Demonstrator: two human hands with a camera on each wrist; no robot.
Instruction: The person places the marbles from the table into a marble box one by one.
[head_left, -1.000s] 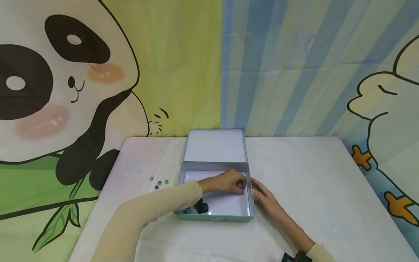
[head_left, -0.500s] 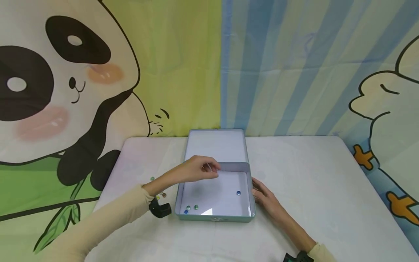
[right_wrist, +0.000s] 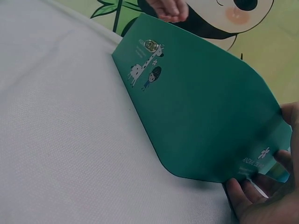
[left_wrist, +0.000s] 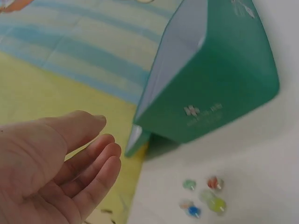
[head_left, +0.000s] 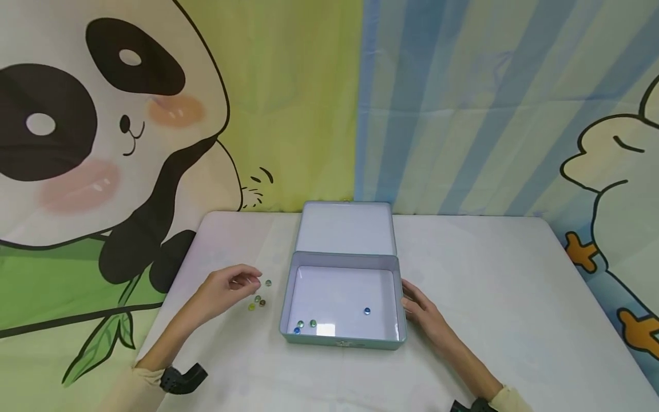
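My left hand [head_left: 226,289] hovers over the table left of the tin box, its fingers loosely bent and holding nothing. Several glass marbles lie just beside it, among them a yellow marble [head_left: 251,307] and a brown marble [head_left: 262,302]. A blue marble [left_wrist: 194,212] also shows there in the left wrist view. The green tin box [head_left: 342,343] stands with its lid raised at the back. Inside are a blue marble [head_left: 367,311] at the right and a few marbles near the front left corner. My right hand [head_left: 424,315] touches the box's right wall with extended fingers.
The box's raised lid [head_left: 346,229] leans back near the far table edge. A white cloth covers the table [head_left: 479,269]. Behind it hangs a cartoon-printed curtain [head_left: 288,103].
My left hand has left the box interior, where a blue marble now lies at the right, and has moved left to the loose marbles. My right hand stays at the box wall.
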